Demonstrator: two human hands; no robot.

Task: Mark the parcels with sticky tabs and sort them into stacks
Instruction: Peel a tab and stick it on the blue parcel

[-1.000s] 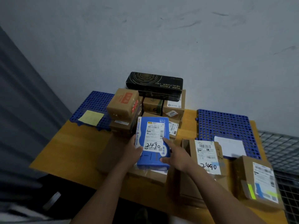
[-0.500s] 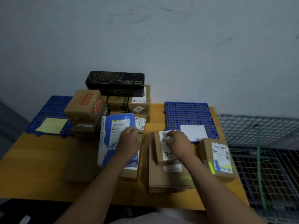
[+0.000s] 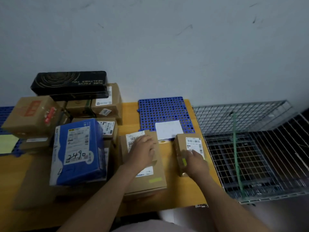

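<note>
Where both forearms reach in over the near edge, a yellow wooden table (image 3: pixel 168 158) carries the parcels. Nearest lies a flat brown box (image 3: pixel 147 185) with a yellow-green tab (image 3: pixel 155 180) on its top. A smaller brown box (image 3: pixel 124 153) sits on it, and the left hand (image 3: pixel 143 150) rests palm down on that smaller box, fingers close together and laid flat across the label.

Just to the right, apart from this stack, a small labelled box (image 3: pixel 181 144) stands on the table with a second tab (image 3: pixel 184 161) on its left side. The right hand (image 3: pixel 196 163) covers its near end, fingertips on the label; blur hides whether they grip or only press.

Left of the hands, a blue parcel (image 3: pixel 78 164) marked 2490 lies on brown boxes. Farther back, a blue perforated mat (image 3: pixel 164 113) holds a white sheet (image 3: pixel 168 130), a black box (image 3: pixel 70 82) tops the carton pile (image 3: pixel 31 116), and a yellow note (image 3: pixel 7 143) lies far left. A scuffed grey wall (image 3: pixel 167 47) closes the room.

Beside the table's right edge stands a wire cage (image 3: pixel 250 118), with a green cord (image 3: pixel 236 148) running across its mesh.
</note>
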